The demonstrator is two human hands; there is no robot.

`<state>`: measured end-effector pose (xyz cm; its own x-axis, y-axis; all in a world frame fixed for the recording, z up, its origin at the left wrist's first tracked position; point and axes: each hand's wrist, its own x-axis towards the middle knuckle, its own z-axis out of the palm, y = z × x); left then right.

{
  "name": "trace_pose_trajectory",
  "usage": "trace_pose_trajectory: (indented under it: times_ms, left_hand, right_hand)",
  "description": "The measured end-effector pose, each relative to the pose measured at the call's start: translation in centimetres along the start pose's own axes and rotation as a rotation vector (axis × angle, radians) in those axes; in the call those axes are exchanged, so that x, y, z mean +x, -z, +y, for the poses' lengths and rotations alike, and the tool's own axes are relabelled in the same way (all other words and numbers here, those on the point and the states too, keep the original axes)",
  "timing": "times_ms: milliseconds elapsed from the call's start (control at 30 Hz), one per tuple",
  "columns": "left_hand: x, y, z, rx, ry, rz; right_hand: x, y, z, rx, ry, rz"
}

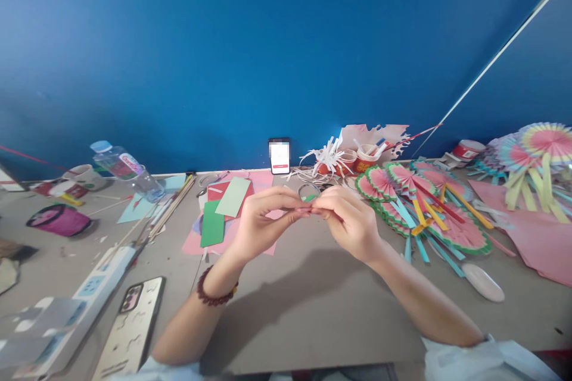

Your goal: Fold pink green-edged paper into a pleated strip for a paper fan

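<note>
Fingertip to fingertip, my two hands meet above the middle of the table. My left hand (266,217), with a beaded bracelet on its wrist, is closed in a pinch. My right hand (351,219) pinches from the other side. A small bit of green and pink paper (309,197) shows between the fingertips; most of it is hidden by the fingers. Just behind the hands a round ring-shaped thing (308,186) is partly visible. Left of my left hand lie cut sheets: a green paper piece (212,224) and a pale green one (233,196) on pink paper.
A phone (279,156) stands against the blue wall. Paper fans (447,214) and a white oval object (483,282) lie to the right. Shredded paper and cups (366,161) sit behind. On the left are a tilted bottle (129,169), a power strip (89,297) and another phone (129,327).
</note>
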<state>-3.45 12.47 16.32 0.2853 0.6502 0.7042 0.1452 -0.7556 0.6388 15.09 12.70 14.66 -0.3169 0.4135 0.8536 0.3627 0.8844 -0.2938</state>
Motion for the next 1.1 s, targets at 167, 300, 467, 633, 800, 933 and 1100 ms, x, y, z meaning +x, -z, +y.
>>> trace_pose_trajectory:
  times_ms: [167,300,467,633,800,933,1100]
  left_hand:
    - [-0.3,0.4,-0.5,-0.03,0.042,0.052]
    - [-0.5,0.6,-1.2,-0.082,0.041,0.089]
    - [-0.5,0.7,-1.5,-0.074,0.045,0.091]
    - [-0.5,0.7,-1.5,-0.077,0.056,0.089]
    - [-0.5,0.6,-1.9,-0.15,0.081,0.083]
    - [-0.6,0.6,-2.1,-0.166,0.12,0.069]
    - [-0.5,0.6,-1.5,-0.081,0.19,-0.03]
  right_hand:
    - [0.1,0.6,-0.3,-0.046,-0.054,-0.063]
    - [0.0,1.1,-0.4,-0.066,-0.143,-0.121]
    - [0.1,1.2,-0.4,-0.018,-0.223,-0.156]
    - [0.2,1.2,-0.2,0.01,-0.218,-0.17]
    - [0.1,1.0,-0.1,-0.093,-0.112,-0.124]
    - [-0.1,0.7,0.1,-0.207,-0.04,-0.055]
    - [-0.3,0.2,0.6,-0.254,-0.011,-0.077]
